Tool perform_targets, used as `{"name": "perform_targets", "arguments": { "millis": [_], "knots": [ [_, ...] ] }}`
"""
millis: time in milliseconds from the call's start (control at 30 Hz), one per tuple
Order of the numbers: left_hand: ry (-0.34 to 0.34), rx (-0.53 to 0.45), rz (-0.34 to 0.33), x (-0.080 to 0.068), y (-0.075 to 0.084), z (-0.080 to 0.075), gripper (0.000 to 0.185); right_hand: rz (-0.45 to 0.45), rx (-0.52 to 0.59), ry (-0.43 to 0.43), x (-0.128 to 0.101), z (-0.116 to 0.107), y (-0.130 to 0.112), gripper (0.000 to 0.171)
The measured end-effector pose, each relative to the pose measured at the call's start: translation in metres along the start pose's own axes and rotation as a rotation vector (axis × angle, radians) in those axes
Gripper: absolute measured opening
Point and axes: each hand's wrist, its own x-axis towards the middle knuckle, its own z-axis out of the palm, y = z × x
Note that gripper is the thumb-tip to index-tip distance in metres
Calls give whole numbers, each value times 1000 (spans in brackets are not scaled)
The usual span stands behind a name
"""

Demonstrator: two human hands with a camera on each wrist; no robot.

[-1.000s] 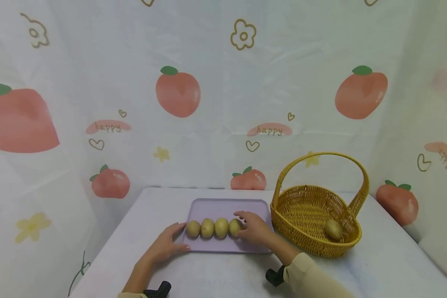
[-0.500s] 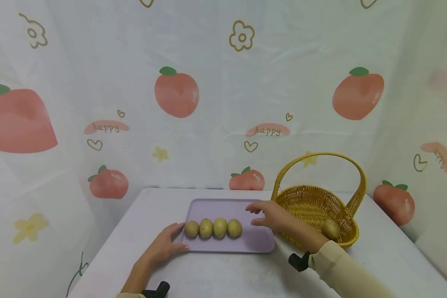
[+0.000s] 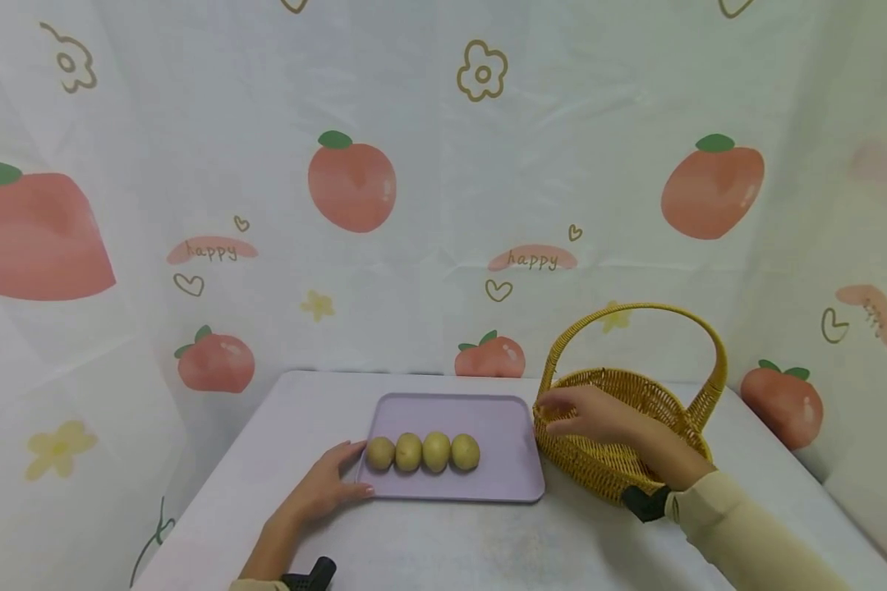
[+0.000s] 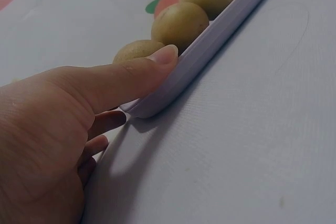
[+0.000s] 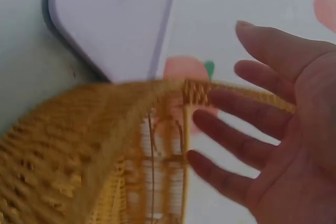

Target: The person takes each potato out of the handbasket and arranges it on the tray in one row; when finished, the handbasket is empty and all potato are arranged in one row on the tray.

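Several yellow-brown potatoes (image 3: 436, 452) form a row on the left part of a lilac tray (image 3: 503, 484). At the tray's left end rests my left hand (image 3: 328, 484); the left wrist view shows its thumb (image 4: 139, 74) lying straight over the front corner and the other fingers outside the rim. My right hand (image 3: 595, 413) is over the left side of a yellow wicker basket (image 3: 587, 472). Its fingers are spread and hold nothing, as the right wrist view shows. The hand and forearm cover much of the basket's inside.
The basket's tall arched handle (image 3: 639, 306) rises beside the right forearm. A white cloth (image 3: 443, 546) covers the table. Behind it hangs a white curtain (image 3: 429, 320) printed with peaches and flowers.
My right hand has moved off the rightmost potato, across the tray and right to the basket. The right forearm now covers the potato seen earlier inside the basket. My left hand has stayed put.
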Motion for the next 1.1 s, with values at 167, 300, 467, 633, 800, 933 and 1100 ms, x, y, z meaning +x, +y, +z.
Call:
{"name": "perform_targets", "arguments": {
  "millis": [167, 300, 467, 633, 800, 933, 1100],
  "knots": [
    [3, 2, 5, 0, 0, 1, 83, 19, 9, -18, -15, -7, 15, 47],
    [8, 3, 16, 0, 2, 1, 82, 71, 1, -3, -26, -7, 29, 53],
    [13, 11, 18, -2, 3, 1, 82, 118, -7, 13, -39, -6, 49, 56],
    [15, 23, 14, -3, 5, 0, 82, 243, 41, -2, -50, -7, 68, 60],
    [12, 35, 8, -3, 6, 0, 82, 347, 89, -24, -61, -10, 83, 68],
    [9, 31, 10, -3, 7, -1, 82, 359, 109, -55, -68, -7, 94, 66],
    [11, 26, 15, -3, 6, -1, 82, 367, 95, -75, -70, 0, 100, 56]
  ]
}}
